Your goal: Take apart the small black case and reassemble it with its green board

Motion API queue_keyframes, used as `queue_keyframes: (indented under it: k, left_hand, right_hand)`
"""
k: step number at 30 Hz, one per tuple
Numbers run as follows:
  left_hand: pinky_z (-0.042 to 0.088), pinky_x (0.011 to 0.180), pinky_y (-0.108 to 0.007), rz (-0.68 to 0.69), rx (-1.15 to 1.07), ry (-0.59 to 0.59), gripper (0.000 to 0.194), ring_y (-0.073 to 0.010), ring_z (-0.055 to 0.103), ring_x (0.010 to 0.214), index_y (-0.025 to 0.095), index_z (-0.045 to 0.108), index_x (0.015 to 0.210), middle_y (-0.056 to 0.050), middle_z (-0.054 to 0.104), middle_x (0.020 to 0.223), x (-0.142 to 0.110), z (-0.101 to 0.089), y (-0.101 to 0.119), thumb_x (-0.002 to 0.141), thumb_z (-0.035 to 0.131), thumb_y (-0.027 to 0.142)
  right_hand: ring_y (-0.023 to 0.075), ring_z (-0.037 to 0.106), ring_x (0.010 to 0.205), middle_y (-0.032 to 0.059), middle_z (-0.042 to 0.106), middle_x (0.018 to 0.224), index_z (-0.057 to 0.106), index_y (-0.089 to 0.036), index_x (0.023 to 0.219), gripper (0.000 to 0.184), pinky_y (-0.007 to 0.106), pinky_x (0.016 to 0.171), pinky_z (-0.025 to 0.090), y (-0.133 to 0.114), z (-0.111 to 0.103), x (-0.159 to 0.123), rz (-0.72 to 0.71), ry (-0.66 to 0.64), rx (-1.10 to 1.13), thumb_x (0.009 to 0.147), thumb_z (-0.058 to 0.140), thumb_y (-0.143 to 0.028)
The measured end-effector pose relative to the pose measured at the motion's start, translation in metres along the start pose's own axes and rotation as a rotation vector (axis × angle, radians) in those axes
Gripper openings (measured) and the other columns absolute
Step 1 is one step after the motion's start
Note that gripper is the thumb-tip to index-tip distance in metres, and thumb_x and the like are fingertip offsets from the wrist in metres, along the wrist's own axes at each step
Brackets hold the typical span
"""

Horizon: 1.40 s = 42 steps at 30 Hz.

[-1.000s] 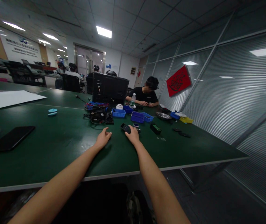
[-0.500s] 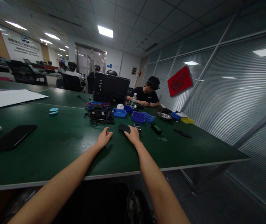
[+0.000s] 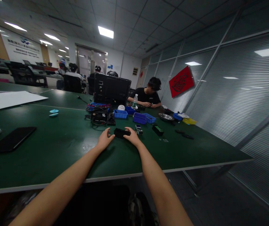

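Observation:
My right hand (image 3: 132, 137) grips the right end of a small black box-like case (image 3: 120, 133), with its thumb at the front and its fingers behind. The case is turned so that a dark, hollow-looking side faces me; its details are too dark to make out. At the left end of the case is my left hand (image 3: 104, 139), thumb and fingers apart in a curved shape. Its thumb tip comes close to the case, and I cannot tell if they touch. Just right of my right hand lies a small silver-and-black device (image 3: 138, 129).
Blue trays (image 3: 120, 114), a black power adapter (image 3: 99, 117) and a black monitor (image 3: 112, 89) stand behind. A green-topped black box (image 3: 157, 129) and a metal plate (image 3: 166, 117) lie to the right. A black tablet (image 3: 10, 139) rests left. A co-worker (image 3: 148, 94) sits opposite.
The black case has moved slightly left towards my left hand and turned, now showing a hollow-looking side. My right hand moved left with it, uncovering more of the small device.

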State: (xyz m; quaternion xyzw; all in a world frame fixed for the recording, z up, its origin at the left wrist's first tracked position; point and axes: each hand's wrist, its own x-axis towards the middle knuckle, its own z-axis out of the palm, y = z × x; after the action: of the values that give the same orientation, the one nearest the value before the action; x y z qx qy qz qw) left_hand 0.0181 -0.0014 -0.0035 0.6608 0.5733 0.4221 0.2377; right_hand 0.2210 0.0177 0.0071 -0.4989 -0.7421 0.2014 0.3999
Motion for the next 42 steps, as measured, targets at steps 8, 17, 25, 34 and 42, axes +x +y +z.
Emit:
queue_keyframes:
  k: [8, 17, 25, 34, 42]
  left_hand:
    - [0.037, 0.094, -0.032, 0.118, 0.181, -0.123, 0.075, -0.0239, 0.047, 0.114, 0.014, 0.033, 0.132, -0.011, 0.049, 0.126, -0.010, -0.006, 0.010, 0.067, 0.061, 0.038]
    - [0.040, 0.090, -0.028, 0.126, 0.163, -0.169, 0.060, -0.0208, 0.052, 0.107, 0.016, 0.044, 0.125, -0.008, 0.056, 0.118, -0.010, -0.007, 0.009, 0.069, 0.059, 0.034]
    - [0.040, 0.090, -0.028, 0.121, 0.129, -0.164, 0.058, -0.0203, 0.054, 0.104, 0.018, 0.047, 0.122, -0.007, 0.058, 0.116, -0.010, -0.007, 0.008, 0.068, 0.060, 0.034]
    - [0.040, 0.091, -0.030, 0.104, 0.096, -0.166, 0.058, -0.0213, 0.053, 0.105, 0.019, 0.048, 0.121, -0.007, 0.058, 0.116, -0.011, -0.007, 0.009, 0.067, 0.062, 0.033]
    - [0.042, 0.088, -0.029, 0.122, 0.115, -0.165, 0.057, -0.0208, 0.056, 0.101, 0.017, 0.049, 0.120, -0.007, 0.059, 0.113, -0.012, -0.008, 0.012, 0.067, 0.061, 0.033]
  right_hand:
    - [0.0160, 0.056, 0.077, 0.0051, 0.063, 0.082, 0.062, -0.015, 0.090, 0.029, 0.027, 0.074, 0.042, -0.011, -0.013, 0.002, 0.101, 0.264, 0.110, 0.074, 0.051, -0.037]
    - [0.0300, 0.050, 0.099, 0.0202, 0.055, 0.106, 0.060, -0.010, 0.103, 0.048, 0.038, 0.078, 0.039, 0.022, -0.046, -0.001, 0.664, 0.436, -0.456, 0.082, 0.034, -0.045]
    - [0.0276, 0.053, 0.097, 0.0179, 0.059, 0.102, 0.062, -0.013, 0.100, 0.046, 0.035, 0.077, 0.040, 0.031, -0.038, 0.002, 0.676, 0.292, -0.529, 0.082, 0.036, -0.047]
    - [0.0229, 0.055, 0.086, 0.0128, 0.060, 0.091, 0.061, -0.018, 0.095, 0.029, 0.031, 0.069, 0.040, 0.042, -0.031, 0.004, 0.475, 0.408, -0.509, 0.077, 0.050, -0.037]
    - [0.0256, 0.043, 0.100, 0.0122, 0.050, 0.103, 0.059, -0.020, 0.101, 0.028, 0.034, 0.082, 0.036, 0.029, -0.030, 0.000, 0.326, 0.355, -0.529, 0.074, 0.053, -0.022]
